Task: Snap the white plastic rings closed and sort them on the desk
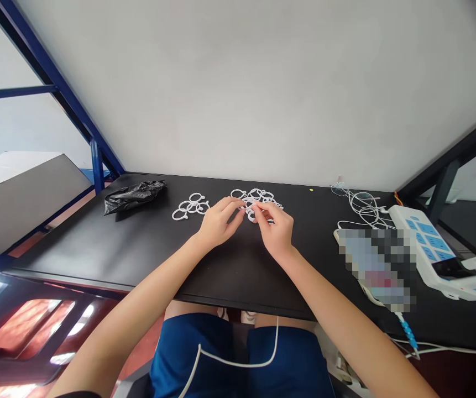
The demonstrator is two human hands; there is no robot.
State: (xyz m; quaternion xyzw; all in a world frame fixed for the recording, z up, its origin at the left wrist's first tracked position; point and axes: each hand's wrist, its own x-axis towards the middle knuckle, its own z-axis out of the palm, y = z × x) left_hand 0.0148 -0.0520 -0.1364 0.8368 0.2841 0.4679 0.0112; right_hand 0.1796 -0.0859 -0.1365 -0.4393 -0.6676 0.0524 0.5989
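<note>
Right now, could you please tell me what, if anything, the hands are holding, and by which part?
The left hand and right hand seem to pinch a white ring; fingers hide exactly where.

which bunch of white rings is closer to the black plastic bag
The smaller bunch, lying between the black plastic bag and the left hand; the larger bunch is farther right, near the right hand.

A pale wall backs the black desk; the floor seems reddish.

Looks forward and down from head height, close on the near side of the desk, toward the wall beyond.
</note>
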